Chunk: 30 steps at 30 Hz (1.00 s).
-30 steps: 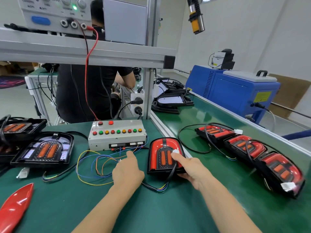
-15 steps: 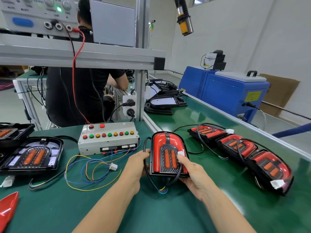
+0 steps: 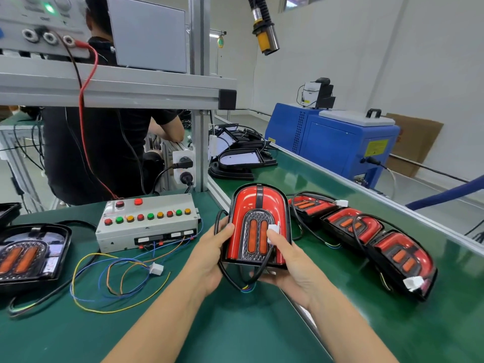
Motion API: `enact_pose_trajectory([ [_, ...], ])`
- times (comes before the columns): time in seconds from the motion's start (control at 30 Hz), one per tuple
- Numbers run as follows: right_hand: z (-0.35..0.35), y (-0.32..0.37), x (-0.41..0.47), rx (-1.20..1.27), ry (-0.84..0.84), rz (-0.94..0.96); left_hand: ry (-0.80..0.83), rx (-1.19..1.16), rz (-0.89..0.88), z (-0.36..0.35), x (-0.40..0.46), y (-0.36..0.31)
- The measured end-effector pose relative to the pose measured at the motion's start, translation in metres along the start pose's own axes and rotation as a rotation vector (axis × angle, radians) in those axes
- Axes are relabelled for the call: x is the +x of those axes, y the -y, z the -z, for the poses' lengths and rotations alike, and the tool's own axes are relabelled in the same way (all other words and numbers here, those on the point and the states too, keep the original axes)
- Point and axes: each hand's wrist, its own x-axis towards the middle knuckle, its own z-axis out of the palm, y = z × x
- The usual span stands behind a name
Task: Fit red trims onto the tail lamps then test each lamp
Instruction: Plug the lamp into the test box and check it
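2 hands [image 3: 209,258] hold tail lamp [image 3: 258,224], green bench [image 3: 209,323]

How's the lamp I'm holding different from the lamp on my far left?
The held lamp has red trim around its centre; the left lamp shows none, just a dark housing. The held one is lifted, gripped by the left hand and right hand; the left one lies on the bench. Both have twin orange bars.

Partly hidden and cropped items around a tail-lamp test bench.

Hiding behind the held tail lamp [image 3: 258,226]: fingers of the left hand [image 3: 209,255] and right hand [image 3: 290,265]. Running off the left edge: an untrimmed lamp [image 3: 28,254]. Cropping at the top: the power supply [image 3: 39,24], labels too blurred for reading. Blocking a seated person [image 3: 104,153]: the shelf rail [image 3: 110,90].
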Motion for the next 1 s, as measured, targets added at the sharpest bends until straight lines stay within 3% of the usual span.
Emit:
enact_pose_trajectory([
  [0.13,0.004,0.005,0.006,-0.057,-0.072,0.079,-0.040,0.079,0.034,-0.009,0.009,-0.001],
  [0.53,0.028,0.064,0.072,0.037,-0.449,0.198,-0.116,0.674,-0.020,0.027,0.012,0.010],
  [0.8,0.029,0.081,0.118,0.037,-0.663,0.273,0.015,1.105,-0.234,0.020,0.023,0.009],
  [1.0,0.037,0.088,0.137,-0.215,-0.760,0.297,0.148,1.331,-0.318,-0.026,0.060,0.005],
])
